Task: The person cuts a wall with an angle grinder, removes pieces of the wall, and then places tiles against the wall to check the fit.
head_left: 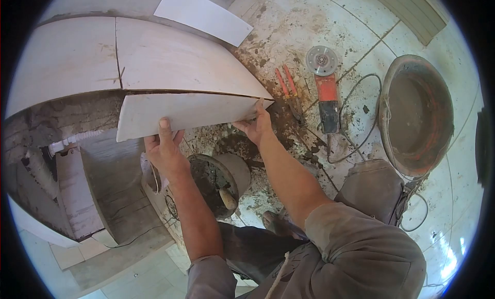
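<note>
Both my hands hold a long, tapered white tile piece [180, 111] along the edge of a tiled ledge [175, 56]. My left hand [166, 147] grips its lower edge near the wide left end, thumb on the face and fingers underneath. At the narrow right end, my right hand [259, 125] pinches the piece close to its tip. The tile's upper edge runs beside the ledge's edge, with a thin dark gap between them. Below the piece, a bucket [234, 183] holds dark material and a tool with a pale wooden handle [228, 199].
An angle grinder [327, 100] with its cord and red-handled pliers [289, 90] lie on the dirty tiled floor. To the right stands a round basin [412, 113] of greyish content. A loose white tile strip [203, 15] rests at the top. Left is an open cavity with a white pipe [77, 140].
</note>
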The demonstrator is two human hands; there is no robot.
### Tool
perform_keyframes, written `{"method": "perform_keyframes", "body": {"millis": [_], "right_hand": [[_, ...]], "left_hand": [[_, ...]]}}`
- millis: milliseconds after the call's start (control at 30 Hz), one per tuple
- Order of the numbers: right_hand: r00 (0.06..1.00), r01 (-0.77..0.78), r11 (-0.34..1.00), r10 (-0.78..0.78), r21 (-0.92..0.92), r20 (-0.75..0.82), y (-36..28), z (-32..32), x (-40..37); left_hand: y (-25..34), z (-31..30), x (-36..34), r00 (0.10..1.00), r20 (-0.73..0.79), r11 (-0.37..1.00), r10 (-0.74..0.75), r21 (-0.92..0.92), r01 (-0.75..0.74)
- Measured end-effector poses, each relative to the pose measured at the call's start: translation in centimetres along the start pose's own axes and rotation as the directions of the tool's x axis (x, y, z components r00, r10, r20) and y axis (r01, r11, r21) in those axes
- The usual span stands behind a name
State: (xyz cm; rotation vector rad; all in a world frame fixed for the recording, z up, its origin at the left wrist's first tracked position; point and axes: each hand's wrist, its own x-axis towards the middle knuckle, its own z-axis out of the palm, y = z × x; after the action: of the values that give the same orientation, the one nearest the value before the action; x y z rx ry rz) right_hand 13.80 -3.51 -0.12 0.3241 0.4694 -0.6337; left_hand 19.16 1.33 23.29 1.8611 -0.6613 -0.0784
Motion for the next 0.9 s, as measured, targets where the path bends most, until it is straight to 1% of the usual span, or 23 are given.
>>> {"method": "perform_keyframes", "body": {"millis": [133,200,267,300,333,367,400,433,467,500,533,567,600,633,700,733,800,833,900], "right_hand": [[1.000,-0.016,1.000,0.016,0.007,-0.007,-0.5,0.4,-0.3],[0.999,-0.032,0.999,0.033,0.023,-0.015,-0.7,0.2,-0.6],[0.977,-0.108,0.992,0.094,-0.061,-0.193,-1.0,0.1,-0.7],[0.977,-0.107,0.992,0.093,-0.063,-0.190,-1.2,0.1,-0.9],[0.958,-0.082,0.942,-0.016,-0.326,-0.288,-1.4,-0.1,-1.1],[0.925,-0.087,0.819,-0.146,-0.568,-0.352,-1.6,-0.4,-1.5],[0.924,-0.090,0.815,-0.146,-0.573,-0.353,-1.9,-1.2,-1.5],[0.850,0.135,0.468,-0.507,-0.873,-0.140,-2.3,-2.2,-1.4],[0.681,0.263,-0.020,-0.705,-0.965,0.200,-2.9,-3.0,-1.1],[0.681,0.264,-0.029,-0.702,-0.964,0.207,-3.7,-3.0,-1.0],[0.634,0.327,-0.183,-0.685,-0.927,0.359,-4.8,-2.6,-0.9],[0.577,0.380,-0.332,-0.644,-0.863,0.502,-5.9,-2.2,-0.7],[0.587,0.413,-0.368,-0.591,-0.833,0.553,-6.7,-1.9,-0.3],[0.585,0.413,-0.380,-0.586,-0.828,0.560,-7.3,-0.7,-1.0],[0.712,0.401,-0.426,-0.411,-0.811,0.569,-8.2,1.2,-2.4],[0.714,0.403,-0.431,-0.403,-0.807,0.572,-8.3,1.5,-2.4],[0.730,0.390,-0.612,-0.251,-0.688,0.636,-8.6,2.0,-1.8],[0.729,0.392,-0.614,-0.247,-0.685,0.638,-8.5,2.1,-1.5],[0.727,0.330,-0.721,-0.218,-0.610,0.651,-8.2,2.0,-1.1]], "left_hand": [[-0.2,0.0,0.0,1.000,-0.019,1.000,-0.014,0.018,0.015],[-0.5,-0.4,-0.1,1.000,0.013,0.999,-0.005,0.034,0.004],[-1.0,-0.7,-0.3,1.000,0.017,1.000,0.004,0.013,-0.004],[-1.1,-0.9,-0.3,1.000,0.024,1.000,0.014,-0.008,-0.014],[-1.0,-1.0,-0.3,1.000,0.025,1.000,0.015,-0.008,-0.015],[-1.0,-1.1,-0.3,0.999,0.047,1.000,0.026,0.005,-0.026],[-0.9,-1.3,-0.4,0.997,0.065,0.999,0.033,0.015,-0.034],[-0.9,-1.6,-0.4,0.998,0.057,1.000,0.027,0.011,-0.027],[-0.9,-1.9,-0.4,0.994,0.100,0.999,0.046,0.017,-0.048],[-1.0,-2.3,-0.3,0.987,0.143,0.997,0.068,0.019,-0.071],[-1.3,-2.9,-0.1,0.988,0.136,0.998,0.067,0.010,-0.069],[-1.9,-3.5,0.2,0.980,0.184,0.997,0.071,-0.003,-0.071],[-2.5,-4.3,0.4,0.970,0.232,0.997,0.074,-0.016,-0.072],[-3.0,-5.0,0.6,0.972,0.225,0.997,0.073,-0.026,-0.068],[-3.6,-6.6,0.5,0.935,0.351,0.994,0.048,-0.109,-0.010],[-3.9,-7.0,0.2,0.938,0.343,0.994,0.045,-0.111,-0.007],[-4.3,-7.3,-0.1,0.951,0.307,0.949,0.041,-0.310,0.059],[-4.6,-7.4,0.0,0.952,0.303,0.948,0.041,-0.312,0.058],[-4.9,-7.3,0.3,0.960,0.276,0.879,0.054,-0.469,0.086]]}}
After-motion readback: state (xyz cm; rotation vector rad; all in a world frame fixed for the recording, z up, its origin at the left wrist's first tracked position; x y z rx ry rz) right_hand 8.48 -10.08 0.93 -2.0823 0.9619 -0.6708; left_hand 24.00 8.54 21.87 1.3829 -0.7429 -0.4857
